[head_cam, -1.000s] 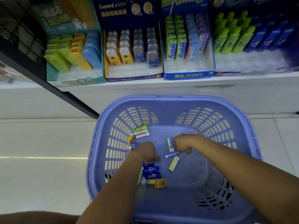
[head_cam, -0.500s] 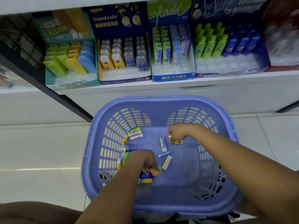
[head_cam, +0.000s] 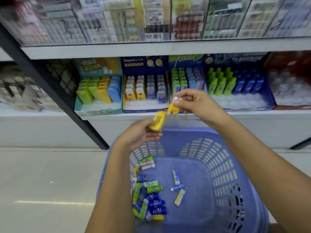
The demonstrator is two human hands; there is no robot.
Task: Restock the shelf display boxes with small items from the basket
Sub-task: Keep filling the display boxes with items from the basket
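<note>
Now the left hand (head_cam: pixel 138 134) grips a yellow item (head_cam: pixel 156 123) and the right hand (head_cam: pixel 198 105) pinches a second yellow item (head_cam: pixel 173 108), the two perhaps touching, in open air above the basket (head_cam: pixel 185 132) rim, near the shelf (head_cam: pixel 260 113) edge.

Left hand (head_cam: pixel 139 134) held up, fingers curled gripping, right hand (head_cam: pixel 196 103) higher, fingertips pinching, forearms extended

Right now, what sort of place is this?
Probably a small-goods shop: white shelf carrying printed cardboard display boxes of small coloured items, plus a blue slotted plastic basket of loose stock.
</note>
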